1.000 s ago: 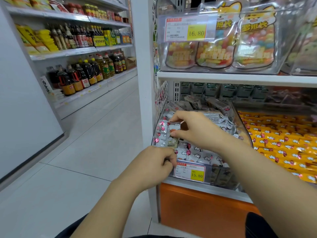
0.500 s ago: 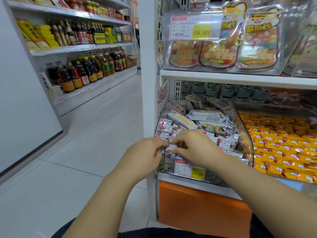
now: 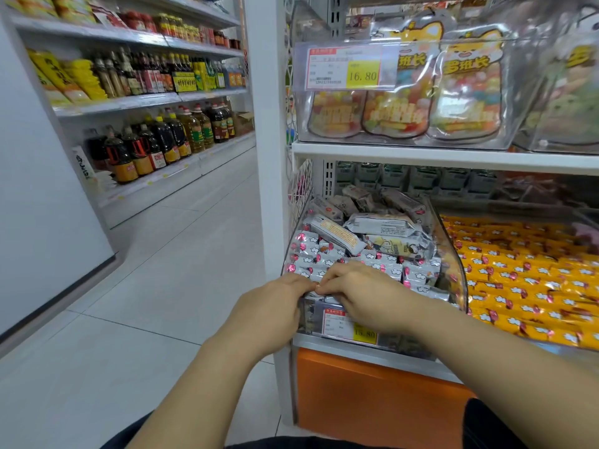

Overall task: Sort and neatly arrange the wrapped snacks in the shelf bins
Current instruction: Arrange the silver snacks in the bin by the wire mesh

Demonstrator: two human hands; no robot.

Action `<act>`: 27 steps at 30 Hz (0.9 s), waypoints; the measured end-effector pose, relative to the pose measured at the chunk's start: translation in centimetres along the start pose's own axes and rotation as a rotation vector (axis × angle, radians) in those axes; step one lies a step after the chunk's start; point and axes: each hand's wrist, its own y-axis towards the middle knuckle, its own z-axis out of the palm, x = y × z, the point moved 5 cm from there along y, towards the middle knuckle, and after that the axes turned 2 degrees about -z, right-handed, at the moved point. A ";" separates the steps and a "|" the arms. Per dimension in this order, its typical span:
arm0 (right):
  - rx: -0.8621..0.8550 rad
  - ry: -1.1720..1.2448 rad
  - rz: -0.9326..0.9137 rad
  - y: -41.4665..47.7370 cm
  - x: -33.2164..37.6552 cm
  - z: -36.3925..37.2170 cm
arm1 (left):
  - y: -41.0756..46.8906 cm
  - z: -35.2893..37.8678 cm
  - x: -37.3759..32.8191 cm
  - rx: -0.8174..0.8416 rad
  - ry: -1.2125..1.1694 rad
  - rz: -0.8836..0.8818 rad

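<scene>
left hand (image 3: pixel 275 307): at the front lip of the bin (image 3: pixel 454 244), fingers curled, tips meeting the right fingertips; knuckles hide the grip, cannot tell if it pinches
right hand (image 3: pixel 364 296): over the bin's front row, thumb and forefinger pinched on a pack (image 3: pixel 325 299)
pack: silver wrapper, mostly hidden, only a sliver shows under the right thumb; front-left corner of the bin, just behind the clear front wall, between the two hands
snacks (image 3: pixel 418 274): silver with pink marks, upright rows filling the front half of the bin; the row beside the right hand touches its knuckles
bars (image 3: pixel 382 225): bigger grey packs heaped loose on top of the rows, toward the back, well apart from both hands
tag (image 3: pixel 351 325): on the bin front, right under the right wrist, partly covered
yellow snacks (image 3: pixel 525 281): neighbour bin to the right, flat rows, untouched
bags (image 3: pixel 397 102): candy bags upright in a clear bin on the shelf (image 3: pixel 453 156) above, own tag reading 16.80
panel (image 3: pixel 372 400): orange, below the bin
bottles (image 3: pixel 155 147): on aisle shelves far left, across the floor (image 3: pixel 162 286)
arms: both bare, reaching in from below
</scene>
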 end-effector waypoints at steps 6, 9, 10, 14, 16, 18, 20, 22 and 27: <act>0.003 0.046 -0.023 -1.4 0.2 -0.5 | 0.3 0.8 -0.5 0.050 0.135 -0.010; -0.068 0.180 0.056 -3.1 -0.2 -2.8 | 0.5 0.7 -0.2 0.007 0.090 -0.027; -0.123 0.214 0.095 -3.7 -0.7 -3.8 | 0.6 0.5 -0.1 -0.016 0.082 -0.036; -0.345 0.227 0.293 -6.1 -4.5 -6.7 | 1.4 -0.4 -1.3 -0.172 0.079 -0.030; -0.430 0.166 0.399 -7.1 -6.8 -7.1 | 2.2 -0.8 -2.5 -0.235 0.056 -0.011; -0.477 0.071 0.499 -8.0 -8.8 -7.0 | 3.2 -0.9 -3.9 -0.284 0.019 0.017; -0.488 0.002 0.563 -8.4 -10.1 -6.4 | 4.2 -0.5 -5.2 -0.309 -0.017 0.047; -0.487 -0.019 0.600 -8.3 -10.7 -6.0 | 5.3 0.0 -6.2 -0.308 -0.065 0.071; -0.434 -0.061 0.617 -7.3 -11.3 -5.7 | 8.2 0.7 -7.9 -0.243 -0.230 0.115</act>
